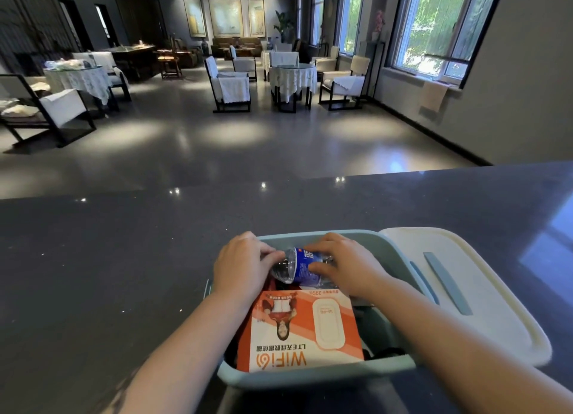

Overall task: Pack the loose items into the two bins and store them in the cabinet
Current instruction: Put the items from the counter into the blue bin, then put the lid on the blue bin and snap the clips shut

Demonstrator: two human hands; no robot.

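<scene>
A pale blue bin (313,378) stands on the dark counter (108,258) right in front of me. Inside it lies an orange and white WiFi box (297,330), with dark items partly hidden beneath. A clear water bottle with a blue label (299,266) lies on its side at the bin's far end. My left hand (242,266) curls around the bottle's left end. My right hand (344,263) grips the bottle over its label from the right. Only one bin is in view.
A white lid with blue handle strips (465,289) lies on the counter just right of the bin. Beyond the counter's far edge is a lounge floor with tables and chairs (231,85). Windows (440,26) line the right wall.
</scene>
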